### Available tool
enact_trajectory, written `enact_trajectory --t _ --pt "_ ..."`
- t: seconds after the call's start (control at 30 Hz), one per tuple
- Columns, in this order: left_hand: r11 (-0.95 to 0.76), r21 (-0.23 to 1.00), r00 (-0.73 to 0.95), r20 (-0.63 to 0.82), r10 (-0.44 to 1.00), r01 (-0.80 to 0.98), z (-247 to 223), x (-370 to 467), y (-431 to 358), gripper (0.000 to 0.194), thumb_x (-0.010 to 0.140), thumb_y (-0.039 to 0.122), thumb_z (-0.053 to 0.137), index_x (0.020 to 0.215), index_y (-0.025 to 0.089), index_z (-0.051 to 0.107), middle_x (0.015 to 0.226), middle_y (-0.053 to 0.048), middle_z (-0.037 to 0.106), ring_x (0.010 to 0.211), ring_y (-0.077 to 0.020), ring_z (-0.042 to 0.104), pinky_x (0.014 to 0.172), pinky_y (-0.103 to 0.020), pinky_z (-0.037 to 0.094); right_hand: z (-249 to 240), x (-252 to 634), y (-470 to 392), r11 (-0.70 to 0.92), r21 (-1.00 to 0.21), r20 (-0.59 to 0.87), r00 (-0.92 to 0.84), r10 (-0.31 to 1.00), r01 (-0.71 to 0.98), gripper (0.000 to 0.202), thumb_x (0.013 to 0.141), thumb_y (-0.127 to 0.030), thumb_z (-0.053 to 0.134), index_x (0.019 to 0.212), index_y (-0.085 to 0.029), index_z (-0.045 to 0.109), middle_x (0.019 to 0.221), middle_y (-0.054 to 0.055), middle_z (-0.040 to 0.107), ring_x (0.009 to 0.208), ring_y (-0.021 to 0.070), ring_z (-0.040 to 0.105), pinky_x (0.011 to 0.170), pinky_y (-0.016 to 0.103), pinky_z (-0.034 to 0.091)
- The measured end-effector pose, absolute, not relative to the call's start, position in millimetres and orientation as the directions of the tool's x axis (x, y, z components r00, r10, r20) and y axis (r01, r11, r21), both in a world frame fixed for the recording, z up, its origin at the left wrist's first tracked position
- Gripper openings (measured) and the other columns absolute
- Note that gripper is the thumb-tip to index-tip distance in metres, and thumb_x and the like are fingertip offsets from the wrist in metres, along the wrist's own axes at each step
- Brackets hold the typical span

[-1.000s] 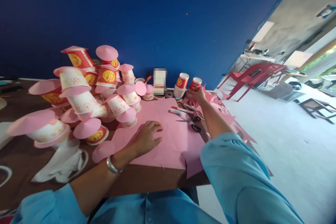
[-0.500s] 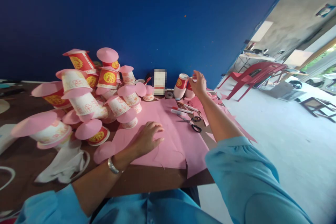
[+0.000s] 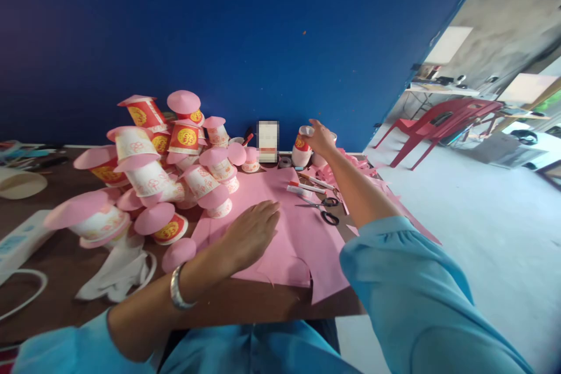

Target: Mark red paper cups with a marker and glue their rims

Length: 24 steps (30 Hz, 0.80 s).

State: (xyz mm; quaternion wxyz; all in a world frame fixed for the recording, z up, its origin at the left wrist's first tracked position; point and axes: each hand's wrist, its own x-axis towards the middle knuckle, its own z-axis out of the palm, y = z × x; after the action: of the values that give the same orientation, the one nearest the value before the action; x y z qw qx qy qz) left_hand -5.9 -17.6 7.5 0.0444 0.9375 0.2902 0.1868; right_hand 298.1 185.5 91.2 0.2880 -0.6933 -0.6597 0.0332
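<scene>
My left hand (image 3: 254, 234), palm down with fingers stretched out, is over a large pink paper sheet (image 3: 267, 269). My right hand (image 3: 322, 139) reaches to the back of the table, its thumb and forefinger apart at the rim of a red and white paper cup (image 3: 301, 152). Whether they press on the rim is hard to see. Another cup is partly hidden behind this hand. Black-handled scissors (image 3: 329, 218) and white-and-red markers (image 3: 307, 187) lie on the paper between my hands.
To the left, paper cups with pink cone tops (image 3: 149, 178) are piled up. White gloves (image 3: 116, 272) lie in front of them. Pink paper scraps (image 3: 346, 168) lie at the right edge. A blue wall (image 3: 263, 41) rises behind; a red plastic chair (image 3: 433, 125) stands to the right.
My right hand has shifted slightly left and down, to the rim of the left cup. My left hand has turned palm down, its fingers straighter. The view has shifted a little.
</scene>
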Motion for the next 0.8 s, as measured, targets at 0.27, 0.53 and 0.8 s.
enact_trajectory --t 0.27,0.53,0.8 --pt "-0.73 0.213 0.696 0.22 0.684 0.65 25 112 76 0.07 0.105 0.012 0.043 0.174 0.005 0.03 0.184 -0.027 0.03 0.174 -0.0365 0.031 0.139 -0.058 0.035 100 291 181 -0.002 -0.37 0.306 0.124 0.944 0.929 0.041 0.103 -0.031 0.065 0.139 -0.016 0.076 0.143 0.019 0.077 0.136 0.0358 0.072 0.115 0.043 0.054" --pt "-0.657 0.197 0.64 0.149 0.754 0.728 13 135 116 0.075 0.102 0.007 0.042 0.176 0.003 0.028 0.186 -0.026 0.027 0.175 -0.0398 0.027 0.141 -0.063 0.024 119 289 175 -0.063 -0.296 0.221 0.133 0.966 0.953 0.033 0.103 -0.041 0.067 0.123 -0.021 0.085 0.132 0.019 0.082 0.128 0.0404 0.076 0.102 0.047 0.061" --pt "-0.673 0.164 0.656 0.149 0.74 0.721 11 131 123 0.076 0.1 0.01 0.047 0.175 0.007 0.033 0.187 -0.021 0.029 0.174 -0.0393 0.026 0.141 -0.06 0.024 126 290 173 -0.053 -0.273 0.194 0.109 0.975 0.961 0.036 0.104 -0.041 0.065 0.125 -0.021 0.086 0.13 0.019 0.082 0.126 0.0393 0.075 0.103 0.047 0.059"
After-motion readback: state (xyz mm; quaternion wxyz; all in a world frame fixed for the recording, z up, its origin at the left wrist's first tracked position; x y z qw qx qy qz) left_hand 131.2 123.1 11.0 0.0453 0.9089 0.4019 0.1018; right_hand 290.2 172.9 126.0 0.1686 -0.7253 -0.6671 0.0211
